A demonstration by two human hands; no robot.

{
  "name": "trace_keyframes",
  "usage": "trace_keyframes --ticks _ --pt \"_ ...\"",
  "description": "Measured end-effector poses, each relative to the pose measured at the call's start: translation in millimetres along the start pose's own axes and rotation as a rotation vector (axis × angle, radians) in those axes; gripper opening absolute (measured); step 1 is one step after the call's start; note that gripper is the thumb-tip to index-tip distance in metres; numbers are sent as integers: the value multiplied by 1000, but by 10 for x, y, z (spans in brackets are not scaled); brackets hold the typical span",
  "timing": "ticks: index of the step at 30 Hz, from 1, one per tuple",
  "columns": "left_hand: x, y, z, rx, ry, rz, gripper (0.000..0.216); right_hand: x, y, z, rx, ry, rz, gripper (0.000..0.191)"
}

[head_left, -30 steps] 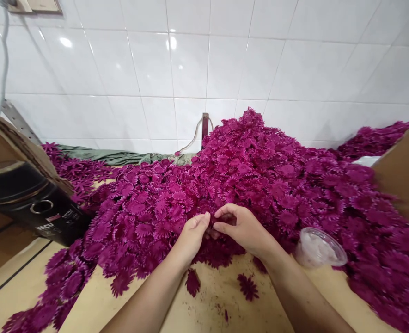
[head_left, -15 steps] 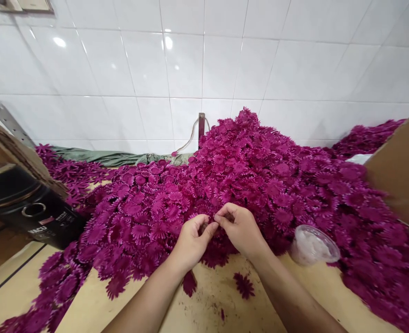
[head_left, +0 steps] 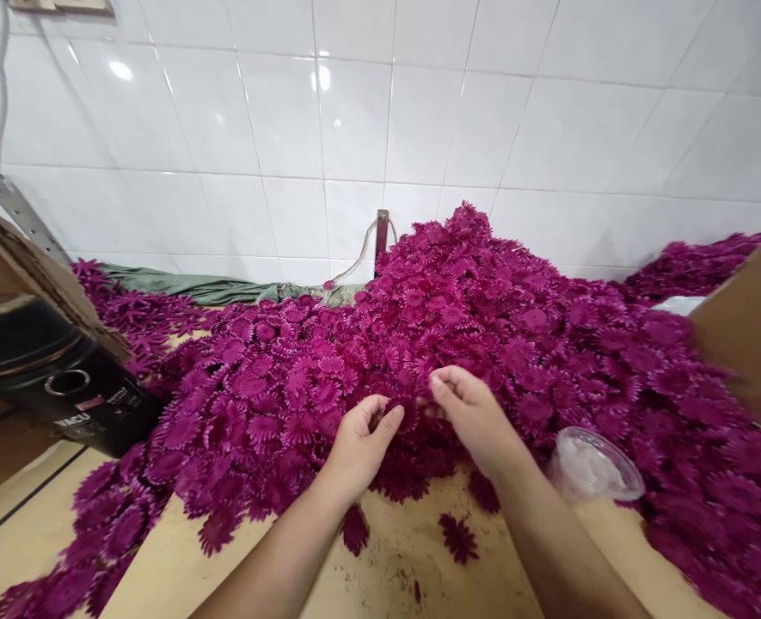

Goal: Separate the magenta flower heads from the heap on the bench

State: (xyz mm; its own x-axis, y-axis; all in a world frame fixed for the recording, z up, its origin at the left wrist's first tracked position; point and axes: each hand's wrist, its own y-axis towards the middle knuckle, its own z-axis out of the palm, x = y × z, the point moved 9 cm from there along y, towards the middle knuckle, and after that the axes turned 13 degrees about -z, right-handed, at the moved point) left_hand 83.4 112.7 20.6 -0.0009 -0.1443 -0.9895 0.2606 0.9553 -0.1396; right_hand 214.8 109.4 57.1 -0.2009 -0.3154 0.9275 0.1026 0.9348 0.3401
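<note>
White glazed wall tiles (head_left: 347,120), behind one heaped mound of magenta fringe-petalled flowers (head_left: 470,292). Left bare hand (head_left: 359,443), over mound's front: angled inward, thumb extended rightward, fingers curled; cannot tell if gripping. Right bare hand (head_left: 476,417), over mound's front, apart from left: angled inward, fingers bent; grip unclear. Clear round plastic tub (head_left: 596,468), mound's right front.

And here's the backdrop, a glossy white tiled wall (head_left: 432,129) running the full width, with bright light reflections (head_left: 120,70) flaring off its upper left! Up in that corner sits a pale wall plate (head_left: 83,5), a grey-white cable (head_left: 1,94) hanging beside it above a perforated metal strip (head_left: 25,215). Down low, green cloth (head_left: 212,291) hugs the wall's foot, left of a short upright post (head_left: 382,230), behind the yellowish desk (head_left: 367,589).
</note>
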Motion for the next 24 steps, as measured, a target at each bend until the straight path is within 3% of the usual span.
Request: trace_keyframes --ticks 5,9,15,24 --pt "5 10 -73 -81 5 -10 24 133 -213 355 156 -243 -173 24" --pt "-33 -9 -85 -79 68 24 23 138 -163 223 88 -260 -201 21" --pt "-96 -37 -113 -88 64 38 18 -12 -66 -28 -61 -93 -79 22" --pt "89 -43 -34 69 -292 -217 20 -90 -83 39 10 -158 -115 29"
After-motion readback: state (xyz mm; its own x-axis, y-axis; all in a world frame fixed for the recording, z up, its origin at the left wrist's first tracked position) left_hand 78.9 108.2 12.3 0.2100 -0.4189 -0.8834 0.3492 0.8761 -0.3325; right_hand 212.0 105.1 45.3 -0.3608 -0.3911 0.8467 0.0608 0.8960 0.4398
